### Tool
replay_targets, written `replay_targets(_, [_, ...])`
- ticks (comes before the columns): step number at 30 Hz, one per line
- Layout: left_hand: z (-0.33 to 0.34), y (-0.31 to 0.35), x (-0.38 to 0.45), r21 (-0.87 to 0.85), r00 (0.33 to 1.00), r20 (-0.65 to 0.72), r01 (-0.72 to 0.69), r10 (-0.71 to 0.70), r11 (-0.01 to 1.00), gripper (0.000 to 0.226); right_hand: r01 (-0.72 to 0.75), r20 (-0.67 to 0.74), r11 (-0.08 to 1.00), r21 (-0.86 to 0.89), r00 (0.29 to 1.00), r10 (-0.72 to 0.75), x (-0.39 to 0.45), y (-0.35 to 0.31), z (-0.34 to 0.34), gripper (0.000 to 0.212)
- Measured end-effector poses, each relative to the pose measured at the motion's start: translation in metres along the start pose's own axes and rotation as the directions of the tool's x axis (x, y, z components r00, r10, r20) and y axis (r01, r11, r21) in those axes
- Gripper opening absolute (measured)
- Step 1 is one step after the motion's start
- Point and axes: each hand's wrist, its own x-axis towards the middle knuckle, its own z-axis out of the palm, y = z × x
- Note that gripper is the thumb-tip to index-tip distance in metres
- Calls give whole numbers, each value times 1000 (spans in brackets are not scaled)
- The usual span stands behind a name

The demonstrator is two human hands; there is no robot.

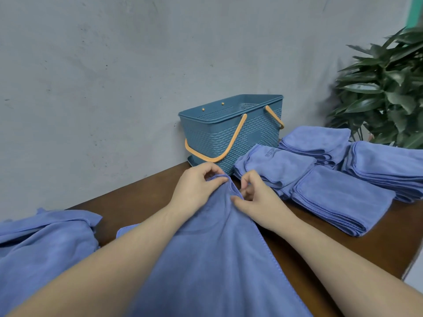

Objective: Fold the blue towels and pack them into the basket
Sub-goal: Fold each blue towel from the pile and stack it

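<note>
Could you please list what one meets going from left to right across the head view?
Unfolded towel pile → left hand → right hand, both pinching the spread towel → folded towel stacks → plant.

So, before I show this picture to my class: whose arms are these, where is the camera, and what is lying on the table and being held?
There is no machine here. A person wears a camera on the head, so the single picture looks forward and down along their own bare arms. The left hand and the right hand both pinch the far edge of a blue towel spread out towards the person. On the brown table a blue basket with orange handles stands against the wall; what shows of its inside looks empty. Right of it lie stacks of folded towels. An unfolded heap of towels lies at the left. A leafy plant stands at the far right.
</note>
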Motion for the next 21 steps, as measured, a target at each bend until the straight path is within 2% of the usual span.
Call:
replay_targets(4, [12, -16, 20, 151, 997, 52, 46, -55, 987, 9, -91, -18, 975, -204, 996, 89, 9, 17, -9, 29])
replay_targets(8, [28, -29, 33, 200, 987, 125, 73, -99, 977, 15, -154, -18, 913, -377, 987, 159, 9, 21, -10, 18])
replay_targets(11, [41, -31, 33, 180, 990, 113, 68, -89, 981, 28, -144, 0, 878, -456, 987, 162, 8, 21, -13, 18])
replay_targets(13, [44, -30, 27, 155, 991, 114, 48, -66, 987, 28, -161, 5, 889, -430, 984, 180, 7, 21, -15, 18])
replay_targets(18, [15, -19, -21, 232, 984, 173, -73, 32, 970, 14, -234, -70, 954, -186, 972, 225, -1, 17, -14, 10])
replay_targets(21, [-8, -5, -70, 161, 989, 147, -47, 23, 986, 17, -238, -66, 967, -88, 970, 232, -20, 7, -19, 10])
